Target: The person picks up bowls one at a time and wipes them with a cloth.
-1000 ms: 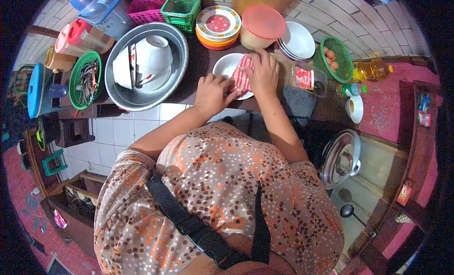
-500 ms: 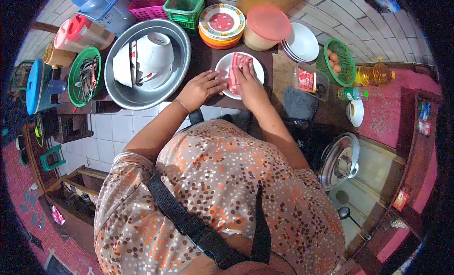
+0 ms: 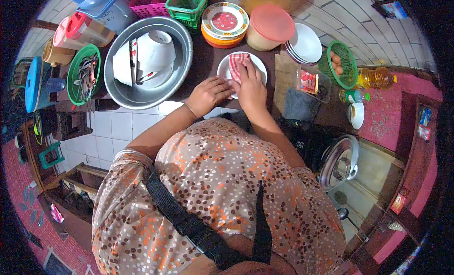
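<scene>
From the middle of the view, a wide metal basin (image 3: 181, 62) holding white bowls (image 3: 160, 52) lies between ten and eleven o'clock, with a green basket (image 3: 71, 88) of cutlery (image 3: 87, 76) at ten. Patterned plates (image 3: 224, 20) are stacked at twelve, a tub (image 3: 270, 24) with a coral lid stands near one, and white plates (image 3: 306, 43) sit between one and two. Toward two o'clock, a green mesh basket (image 3: 349, 72) holds eggs (image 3: 336, 62), with a bottle of yellow oil (image 3: 376, 79) beyond it.

Right of the metal basin (image 3: 111, 86), my right hand (image 3: 252, 90) hides part of the striped cloth (image 3: 238, 61); blue tub's (image 3: 113, 20) lettering too blurred to read.
</scene>
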Motion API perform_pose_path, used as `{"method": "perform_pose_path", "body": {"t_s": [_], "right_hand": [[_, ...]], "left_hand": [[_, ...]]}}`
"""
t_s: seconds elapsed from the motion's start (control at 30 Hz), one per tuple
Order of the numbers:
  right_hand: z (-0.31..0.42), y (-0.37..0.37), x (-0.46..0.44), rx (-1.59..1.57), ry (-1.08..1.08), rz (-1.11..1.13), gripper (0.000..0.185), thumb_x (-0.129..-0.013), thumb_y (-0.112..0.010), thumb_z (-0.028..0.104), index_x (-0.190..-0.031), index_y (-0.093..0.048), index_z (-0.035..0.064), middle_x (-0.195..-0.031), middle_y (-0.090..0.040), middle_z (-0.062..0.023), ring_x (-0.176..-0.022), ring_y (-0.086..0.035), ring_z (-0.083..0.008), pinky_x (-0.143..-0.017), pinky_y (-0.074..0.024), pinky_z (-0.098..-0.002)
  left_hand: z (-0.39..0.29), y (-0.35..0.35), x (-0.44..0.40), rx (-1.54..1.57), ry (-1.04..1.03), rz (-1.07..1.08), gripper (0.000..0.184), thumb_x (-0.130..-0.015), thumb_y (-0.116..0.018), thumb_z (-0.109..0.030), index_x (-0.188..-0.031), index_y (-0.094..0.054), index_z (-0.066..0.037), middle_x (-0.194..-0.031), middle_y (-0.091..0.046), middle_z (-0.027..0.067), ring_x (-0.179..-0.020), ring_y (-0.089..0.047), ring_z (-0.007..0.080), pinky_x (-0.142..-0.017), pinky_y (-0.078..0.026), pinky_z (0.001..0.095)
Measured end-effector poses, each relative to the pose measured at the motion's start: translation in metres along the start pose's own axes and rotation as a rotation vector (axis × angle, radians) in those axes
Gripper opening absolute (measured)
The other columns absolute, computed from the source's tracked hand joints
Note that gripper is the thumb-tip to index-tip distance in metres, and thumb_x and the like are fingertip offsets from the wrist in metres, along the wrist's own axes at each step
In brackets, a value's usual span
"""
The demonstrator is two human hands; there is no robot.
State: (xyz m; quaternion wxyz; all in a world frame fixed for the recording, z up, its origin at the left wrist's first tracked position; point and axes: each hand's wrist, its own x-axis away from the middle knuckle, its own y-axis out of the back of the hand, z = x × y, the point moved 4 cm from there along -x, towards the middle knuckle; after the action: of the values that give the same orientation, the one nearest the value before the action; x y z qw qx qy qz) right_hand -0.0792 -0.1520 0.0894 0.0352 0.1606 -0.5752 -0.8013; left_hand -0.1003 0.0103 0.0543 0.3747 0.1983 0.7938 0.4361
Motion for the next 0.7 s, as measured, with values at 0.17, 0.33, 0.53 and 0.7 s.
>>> {"method": "perform_pose_path", "body": {"t_s": [0.17, 0.33, 0.53, 0.7], "right_hand": [[-0.004, -0.018, -0.001, 0.062, -0.035, 0.071, 0.064, -0.090, -0.073, 0.020, -0.147, -0.050, 0.0030, -0.155, -0.047, -0.0210, -0.125, -0.060, -0.0407, -0.100, -0.0556, -0.0447], [-0.015, -0.025, -0.005, 0.012, -0.006, -0.005, 0.055, -0.090, -0.067, 0.011, -0.143, -0.053, 0.0015, -0.144, -0.057, -0.0237, -0.121, -0.065, -0.0394, -0.094, -0.0578, -0.0460], [-0.059, -0.024, -0.008, -0.926, -0.424, 0.068, 0.043, -0.094, -0.055, 0.001, -0.136, -0.058, -0.0024, -0.120, -0.072, -0.0159, -0.108, -0.071, -0.0296, -0.094, -0.0547, -0.0385], [-0.065, -0.015, -0.008, -1.376, -0.541, 0.285, 0.042, -0.097, -0.053, 0.003, -0.139, -0.057, -0.0007, -0.121, -0.070, -0.0089, -0.104, -0.069, -0.0165, -0.092, -0.0554, -0.0320]], "left_hand": [[0.000, -0.001, 0.001, 0.013, 0.000, -0.028, 0.039, -0.087, -0.073, -0.023, -0.125, -0.074, -0.015, -0.128, -0.072, 0.0086, -0.124, -0.065, 0.0276, -0.113, -0.047, 0.0478], [0.000, 0.002, -0.001, -0.001, -0.037, -0.030, 0.038, -0.086, -0.073, -0.023, -0.124, -0.074, -0.015, -0.125, -0.072, 0.0083, -0.123, -0.065, 0.0282, -0.112, -0.048, 0.0473], [-0.004, 0.011, -0.006, 0.026, -0.058, -0.070, 0.040, -0.088, -0.075, -0.029, -0.125, -0.071, -0.014, -0.128, -0.068, 0.0092, -0.121, -0.065, 0.0284, -0.107, -0.051, 0.0439], [-0.009, 0.052, -0.030, 0.091, -0.008, -0.199, 0.061, -0.086, -0.080, -0.035, -0.142, -0.062, -0.015, -0.141, -0.060, 0.0188, -0.129, -0.059, 0.0402, -0.113, -0.046, 0.0482]]}}
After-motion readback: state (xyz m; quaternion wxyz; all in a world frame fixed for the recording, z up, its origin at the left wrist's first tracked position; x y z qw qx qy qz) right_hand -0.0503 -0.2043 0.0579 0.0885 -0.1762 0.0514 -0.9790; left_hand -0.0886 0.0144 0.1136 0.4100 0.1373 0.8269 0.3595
